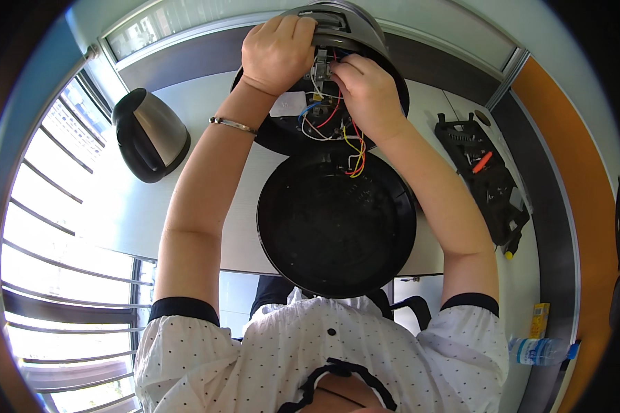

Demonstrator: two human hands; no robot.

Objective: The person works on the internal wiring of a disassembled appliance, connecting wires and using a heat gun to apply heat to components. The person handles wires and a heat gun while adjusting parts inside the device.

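A round grey-and-black appliance (390, 63), which looks like a rice cooker, lies with its underside opened toward me. My left hand (277, 56) is closed over its upper rim, the fingers curled around the edge. Inside, a small metal part (322, 69) sits among red, white, blue and yellow wires (329, 122). The fingers of my right hand (370, 95) pinch together beside that part; what lies between the fingertips is hidden. A white rectangular piece (288, 104) shows in the housing. The round black base cover (336, 220) hangs nearest me, with wires running to it.
An electric kettle (149, 135) in steel and black stands on the table (217, 237) at the left. To the right lies an open black tool case (486, 175) holding an orange-handled tool (483, 162). A water bottle (541, 351) and a yellow box (540, 320) are at the lower right.
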